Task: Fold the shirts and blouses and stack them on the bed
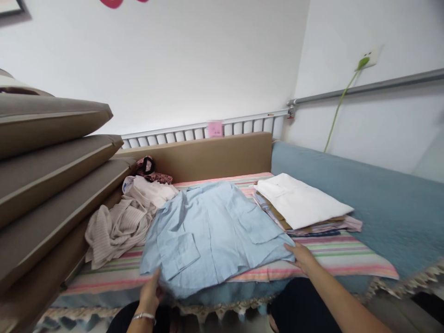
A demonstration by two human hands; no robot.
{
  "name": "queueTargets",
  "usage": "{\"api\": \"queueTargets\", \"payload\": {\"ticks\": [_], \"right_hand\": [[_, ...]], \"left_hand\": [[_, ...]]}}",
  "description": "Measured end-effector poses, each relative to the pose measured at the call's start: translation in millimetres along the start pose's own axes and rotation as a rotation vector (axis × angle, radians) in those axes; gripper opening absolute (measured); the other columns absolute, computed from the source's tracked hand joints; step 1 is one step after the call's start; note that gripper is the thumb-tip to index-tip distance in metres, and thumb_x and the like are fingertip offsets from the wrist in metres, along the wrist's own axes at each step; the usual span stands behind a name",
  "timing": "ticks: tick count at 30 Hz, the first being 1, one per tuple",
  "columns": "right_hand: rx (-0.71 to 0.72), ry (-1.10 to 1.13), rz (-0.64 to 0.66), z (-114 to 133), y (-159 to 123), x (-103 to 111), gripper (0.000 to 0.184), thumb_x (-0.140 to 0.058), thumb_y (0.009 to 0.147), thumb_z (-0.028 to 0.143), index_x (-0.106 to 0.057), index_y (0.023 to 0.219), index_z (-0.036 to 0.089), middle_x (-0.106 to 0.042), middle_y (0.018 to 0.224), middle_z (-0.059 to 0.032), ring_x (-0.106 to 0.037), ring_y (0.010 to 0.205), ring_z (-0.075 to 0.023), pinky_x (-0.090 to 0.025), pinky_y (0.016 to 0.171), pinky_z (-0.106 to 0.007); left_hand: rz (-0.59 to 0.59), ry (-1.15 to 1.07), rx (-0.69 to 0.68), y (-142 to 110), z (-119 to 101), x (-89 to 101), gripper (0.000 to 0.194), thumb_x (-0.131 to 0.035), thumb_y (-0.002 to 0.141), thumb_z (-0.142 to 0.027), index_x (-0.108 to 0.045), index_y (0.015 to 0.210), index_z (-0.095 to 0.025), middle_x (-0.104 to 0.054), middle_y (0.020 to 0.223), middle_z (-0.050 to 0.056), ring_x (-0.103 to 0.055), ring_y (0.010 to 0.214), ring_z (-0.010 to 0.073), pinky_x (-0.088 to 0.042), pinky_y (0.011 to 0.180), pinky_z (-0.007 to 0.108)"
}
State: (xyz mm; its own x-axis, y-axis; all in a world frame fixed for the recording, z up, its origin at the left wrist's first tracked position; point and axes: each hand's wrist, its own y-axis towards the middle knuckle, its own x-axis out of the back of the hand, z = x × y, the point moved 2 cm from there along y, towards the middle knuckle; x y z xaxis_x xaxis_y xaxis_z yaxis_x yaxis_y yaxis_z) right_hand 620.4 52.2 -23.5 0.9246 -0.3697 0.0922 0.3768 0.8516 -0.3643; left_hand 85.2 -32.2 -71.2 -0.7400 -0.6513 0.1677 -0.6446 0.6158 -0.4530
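A light blue shirt (211,226) lies spread out across a striped cloth on the bed, its hem towards me and some wrinkles in it. My right hand (301,258) pinches the hem at the near right corner. At the near left edge, my left hand (150,292), with a bracelet on the wrist, has its fingers curled in at the hem; they are slightly blurred. To the right of the shirt sits a stack of folded clothes with a white garment (298,201) on top. Left of it lies a crumpled beige ribbed garment (120,226), beside a pale pinkish one (157,190).
Thick brown cushions (55,175) are piled high on the left. A tan padded board (222,155) stands along the back, before a white radiator (176,135). On the right runs a blue-covered bolster (347,178). A green cord (338,111) hangs from a wall socket.
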Motion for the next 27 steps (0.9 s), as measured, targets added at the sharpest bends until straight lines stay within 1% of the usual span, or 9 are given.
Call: {"api": "queueTargets", "payload": {"ticks": [2,4,6,11,15,19,22,25,27], "right_hand": [[-0.023,0.033,0.007,-2,-1,2,0.01,-0.057,0.068,0.022,-0.053,0.076,0.022,-0.068,0.069,-0.0043,-0.067,0.072,-0.0225,-0.056,0.06,-0.034],[-0.033,0.055,0.011,-2,0,2,0.01,-0.057,0.068,0.021,-0.053,0.077,0.022,-0.067,0.066,-0.0031,-0.067,0.07,-0.0221,-0.056,0.06,-0.034],[-0.038,0.072,0.016,0,2,3,0.01,-0.057,0.068,0.021,-0.054,0.077,0.021,-0.066,0.064,-0.0024,-0.066,0.068,-0.0221,-0.055,0.06,-0.035],[-0.012,0.106,0.057,5,4,14,0.016,-0.061,0.066,0.02,-0.057,0.082,0.019,-0.068,0.068,-0.0032,-0.066,0.07,-0.021,-0.055,0.062,-0.032],[-0.019,0.08,0.074,-6,-2,27,0.02,-0.062,0.067,0.021,-0.057,0.086,0.018,-0.069,0.07,-0.0042,-0.066,0.071,-0.0195,-0.054,0.064,-0.029],[-0.055,-0.027,0.073,-19,-11,36,0.026,-0.058,0.073,0.026,-0.054,0.098,0.018,-0.069,0.075,-0.0046,-0.066,0.067,-0.0185,-0.054,0.06,-0.03],[-0.055,-0.153,0.071,-20,-14,37,0.028,-0.055,0.076,0.026,-0.053,0.103,0.018,-0.069,0.076,-0.0043,-0.065,0.066,-0.0172,-0.053,0.059,-0.029],[-0.026,-0.324,0.047,-15,-14,41,0.02,-0.055,0.075,0.022,-0.058,0.094,0.017,-0.068,0.07,-0.0048,-0.065,0.065,-0.0189,-0.051,0.059,-0.03],[0.01,-0.46,0.0,-10,-15,49,0.014,-0.055,0.071,0.016,-0.061,0.083,0.015,-0.067,0.067,-0.0077,-0.065,0.067,-0.0236,-0.05,0.061,-0.035]], "left_hand": [[0.051,-0.085,0.095,-1,4,-5.4,0.023,-0.06,0.065,-0.04,-0.046,0.065,-0.022,-0.058,0.06,0.005,-0.063,0.061,0.0252,-0.051,0.056,0.039],[0.093,-0.144,0.132,-3,2,-7.0,0.017,-0.062,0.065,-0.032,-0.049,0.068,-0.022,-0.061,0.061,0.004,-0.063,0.059,0.0238,-0.051,0.055,0.037],[0.12,-0.182,0.131,-4,-3,-3.7,0.015,-0.063,0.065,-0.027,-0.051,0.073,-0.022,-0.061,0.061,0.002,-0.061,0.056,0.0208,-0.05,0.053,0.034],[0.193,-0.224,0.071,-10,-16,14.2,0.029,-0.072,0.061,-0.025,-0.052,0.081,-0.021,-0.06,0.062,-0.003,-0.058,0.052,0.0152,-0.048,0.05,0.029],[0.195,-0.221,0.067,-20,-6,24.0,0.034,-0.074,0.059,-0.022,-0.053,0.086,-0.019,-0.062,0.067,-0.002,-0.059,0.054,0.0141,-0.05,0.051,0.028],[0.208,-0.198,0.125,-30,11,27.2,0.033,-0.073,0.063,-0.027,-0.055,0.089,-0.018,-0.064,0.073,-0.001,-0.06,0.059,0.0144,-0.053,0.057,0.031],[0.178,-0.138,0.124,-31,19,24.5,0.034,-0.073,0.063,-0.03,-0.055,0.09,-0.018,-0.064,0.072,0.0,-0.06,0.059,0.0151,-0.053,0.058,0.032],[0.166,-0.034,0.113,-23,29,22.2,0.033,-0.07,0.061,-0.034,-0.056,0.086,-0.017,-0.063,0.065,0.001,-0.061,0.056,0.0188,-0.054,0.057,0.036],[0.121,0.082,-0.01,-12,32,25.9,0.031,-0.067,0.059,-0.038,-0.055,0.079,-0.018,-0.062,0.061,0.001,-0.062,0.057,0.0231,-0.054,0.059,0.041]]}}
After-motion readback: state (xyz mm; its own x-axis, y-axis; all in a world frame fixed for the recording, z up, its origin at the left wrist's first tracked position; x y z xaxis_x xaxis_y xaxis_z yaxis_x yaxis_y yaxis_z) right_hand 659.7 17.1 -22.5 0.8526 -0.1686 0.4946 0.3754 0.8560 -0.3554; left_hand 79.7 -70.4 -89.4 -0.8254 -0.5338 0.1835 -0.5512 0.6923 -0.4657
